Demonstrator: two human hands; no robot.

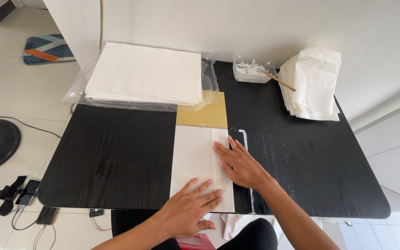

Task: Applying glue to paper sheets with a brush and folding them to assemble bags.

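Both hands lay flat, each grip spread wide and holding nothing: the left hand [191,207] and right hand [240,165] pressed a folded white paper sheet [193,159] directly beneath them on the black worktop [112,157].

A black wood-grain pattern is shown by the table [112,157], with white smears right of centre. The sheet [195,162] at lower centre is coloured white, as are the stack [144,71] at upper left and the folded pile [313,83] at upper right. Yellow-tan is seen on the board [207,113]. Blue, orange and pale stripes are borne by the mat [47,48].
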